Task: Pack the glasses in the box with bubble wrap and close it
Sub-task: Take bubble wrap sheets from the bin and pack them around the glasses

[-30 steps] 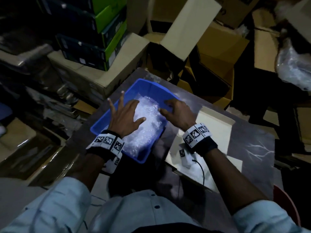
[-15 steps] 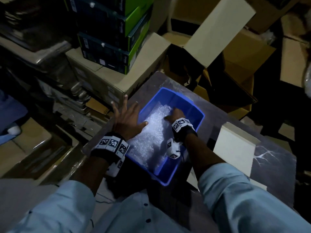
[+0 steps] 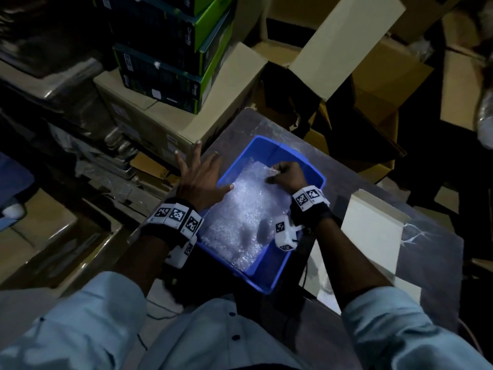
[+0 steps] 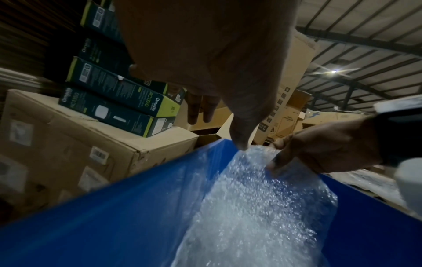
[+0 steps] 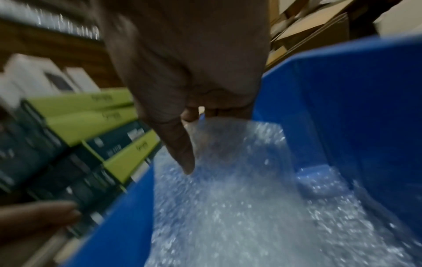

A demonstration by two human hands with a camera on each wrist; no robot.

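Observation:
A blue plastic box [image 3: 316, 182] stands on the dark table, lined and filled with clear bubble wrap [image 3: 240, 217]. No glasses show; the wrap covers the inside. My left hand [image 3: 210, 174] lies spread over the box's left rim, fingers straight, thumb touching the wrap. My right hand [image 3: 280, 172] is inside the box at its far end, fingers curled round the wrap's far edge. In the left wrist view, the left thumb [image 4: 239, 137] points down at the wrap [image 4: 262, 207]. The right wrist view shows the right hand [image 5: 189, 115] pinching the wrap [image 5: 251, 207] beside the blue wall [image 5: 354, 108].
A white flat cardboard piece [image 3: 373, 228] lies on the table [image 3: 432, 252] right of the box. To the left stands a brown carton [image 3: 165, 121] with stacked dark-and-green boxes [image 3: 170, 84]. Open cartons [image 3: 346, 49] crowd the floor behind the table.
My right hand moved from the box's right side into the box, to the far end of the wrap. My left hand slid left onto the rim.

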